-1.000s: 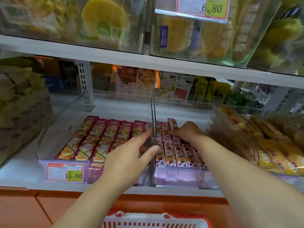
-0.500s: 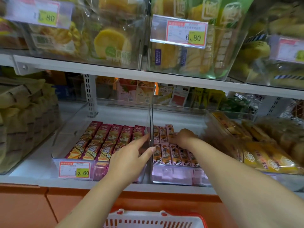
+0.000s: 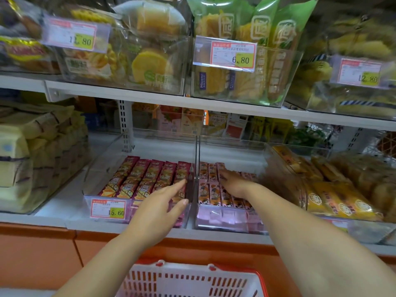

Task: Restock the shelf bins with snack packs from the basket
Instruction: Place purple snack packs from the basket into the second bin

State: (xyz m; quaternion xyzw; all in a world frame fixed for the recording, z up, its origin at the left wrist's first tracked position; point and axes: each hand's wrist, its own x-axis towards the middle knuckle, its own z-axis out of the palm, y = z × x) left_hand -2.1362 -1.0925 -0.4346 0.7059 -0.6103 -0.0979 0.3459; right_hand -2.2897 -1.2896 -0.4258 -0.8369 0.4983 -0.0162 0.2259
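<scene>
Reaching over the front edge of the lower shelf (image 3: 51,209), the left hand (image 3: 160,204) is spread open, its fingers straight. Its forefinger lies over the rightmost of the red snack packs (image 3: 147,176), and its thumb points at the wall where the two bins meet. Those packs lie flat in a row in the left bin (image 3: 102,168), a clear plastic tray carrying a price tag (image 3: 108,209) marked 15.60 on its front.

The right hand (image 3: 234,182) is inside the right bin (image 3: 233,151), palm down on the pink-and-orange snack packs (image 3: 209,191), which lie in two short rows toward the front. Motion blur hides its fingers, so I cannot tell whether they grip a pack or only rest on the packs.

The basket (image 3: 192,279), white slotted plastic with a red rim, sits at the bottom edge of the view, below both forearms; its contents are out of sight.

To the right stands a bin of yellow packs (image 3: 334,202), and to the left a stack of pale yellow bags (image 3: 32,151). On the upper shelf (image 3: 120,91), clear bins hold wrapped yellow cakes, one with a tag (image 3: 233,54) reading 6.80.
</scene>
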